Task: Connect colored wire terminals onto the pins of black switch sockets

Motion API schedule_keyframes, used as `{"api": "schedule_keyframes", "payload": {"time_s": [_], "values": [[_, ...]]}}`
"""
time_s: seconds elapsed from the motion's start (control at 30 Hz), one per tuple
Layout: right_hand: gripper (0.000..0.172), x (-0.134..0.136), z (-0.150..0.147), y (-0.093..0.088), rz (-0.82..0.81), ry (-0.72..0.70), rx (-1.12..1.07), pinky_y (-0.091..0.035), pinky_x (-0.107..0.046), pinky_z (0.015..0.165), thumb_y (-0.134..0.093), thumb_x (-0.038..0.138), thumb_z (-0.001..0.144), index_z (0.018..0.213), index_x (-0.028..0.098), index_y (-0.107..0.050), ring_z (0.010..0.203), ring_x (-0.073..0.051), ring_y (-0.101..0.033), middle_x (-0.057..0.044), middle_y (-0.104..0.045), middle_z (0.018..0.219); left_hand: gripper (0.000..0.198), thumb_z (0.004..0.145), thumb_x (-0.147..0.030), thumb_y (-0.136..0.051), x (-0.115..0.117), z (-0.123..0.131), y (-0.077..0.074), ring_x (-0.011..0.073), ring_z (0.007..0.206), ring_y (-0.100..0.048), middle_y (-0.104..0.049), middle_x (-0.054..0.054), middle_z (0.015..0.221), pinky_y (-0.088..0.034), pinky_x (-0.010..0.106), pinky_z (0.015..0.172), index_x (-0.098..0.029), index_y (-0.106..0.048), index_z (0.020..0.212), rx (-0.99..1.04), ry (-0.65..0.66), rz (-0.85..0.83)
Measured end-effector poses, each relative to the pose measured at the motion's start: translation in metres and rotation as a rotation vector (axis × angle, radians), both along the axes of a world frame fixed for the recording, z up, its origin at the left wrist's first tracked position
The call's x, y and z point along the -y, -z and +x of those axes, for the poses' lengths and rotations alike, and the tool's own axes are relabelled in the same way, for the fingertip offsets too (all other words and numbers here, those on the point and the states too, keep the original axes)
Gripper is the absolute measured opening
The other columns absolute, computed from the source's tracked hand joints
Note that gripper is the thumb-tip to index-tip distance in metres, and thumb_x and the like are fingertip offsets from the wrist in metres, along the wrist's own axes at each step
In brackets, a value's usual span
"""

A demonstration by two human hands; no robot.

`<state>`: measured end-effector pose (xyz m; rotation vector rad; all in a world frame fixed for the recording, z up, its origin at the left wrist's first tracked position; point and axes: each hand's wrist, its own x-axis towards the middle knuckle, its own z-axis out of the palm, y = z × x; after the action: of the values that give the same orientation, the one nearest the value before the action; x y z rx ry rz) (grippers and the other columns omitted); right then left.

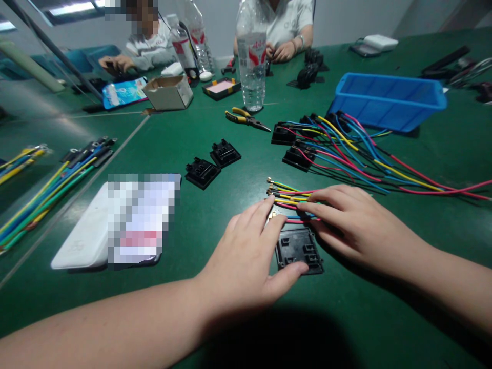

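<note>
A bundle of thin coloured wires (292, 197) with small metal terminals lies on the green table in front of me. My left hand (242, 248) is spread, its fingertips at the terminals. Its thumb reaches over the lower part of a black plastic housing (294, 245), which lies flat just below the wires. Across the wires' right side rests my right hand (353, 220), fingers stretched out and touching them; it hides the rest of their length. Two similar black housings (202, 172) sit farther left. Behind the bundle are several housings (298, 156) with wires attached.
Yellow-handled pliers (248, 119) lie beyond the housings, near a clear bottle (252, 66). A blue bin (388, 102) stands at back right. White power bank (88, 225) and blurred phone (146, 220) lie left, beside wire bundles (61, 189). Two people sit opposite.
</note>
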<state>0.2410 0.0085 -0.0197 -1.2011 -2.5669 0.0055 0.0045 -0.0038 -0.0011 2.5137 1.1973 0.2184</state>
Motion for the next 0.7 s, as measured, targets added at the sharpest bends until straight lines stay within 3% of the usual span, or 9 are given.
{"api": "schedule_keyframes", "payload": {"time_s": [0.2,0.5,0.7], "values": [[0.025,0.0000,0.0004,0.0012,0.005,0.011,-0.023,-0.048,-0.047,0.090,-0.051,0.024,0.092,0.114,0.017,-0.062,0.109,-0.029,-0.056,-0.013,-0.062,0.117,0.060,0.086,-0.052,-0.057,0.0007,-0.0002,0.0008,0.0335,0.136,-0.040,-0.047,0.018,0.144,-0.037,0.056,0.111,-0.014,-0.050,0.132,0.047,-0.013,0.009],[0.015,-0.0007,-0.0010,0.0003,-0.005,0.023,-0.022,-0.047,-0.046,0.091,-0.049,0.026,0.093,0.097,0.017,-0.060,0.107,-0.028,-0.056,-0.012,-0.063,0.110,0.068,0.086,-0.057,-0.055,-0.0015,0.0000,0.0034,0.0393,0.143,-0.032,-0.035,0.025,0.153,-0.030,0.060,0.114,-0.012,-0.050,0.136,-0.011,-0.029,0.007],[0.034,0.0005,-0.0016,0.0015,0.000,0.045,-0.029,-0.046,-0.046,0.094,-0.050,0.026,0.092,0.125,0.016,-0.053,0.111,-0.028,-0.055,-0.013,-0.061,0.123,0.067,0.086,-0.057,-0.054,-0.0008,0.0003,0.0027,0.0396,0.145,-0.030,-0.032,0.025,0.155,-0.030,0.059,0.115,-0.013,-0.050,0.136,-0.018,-0.034,-0.005]]}}
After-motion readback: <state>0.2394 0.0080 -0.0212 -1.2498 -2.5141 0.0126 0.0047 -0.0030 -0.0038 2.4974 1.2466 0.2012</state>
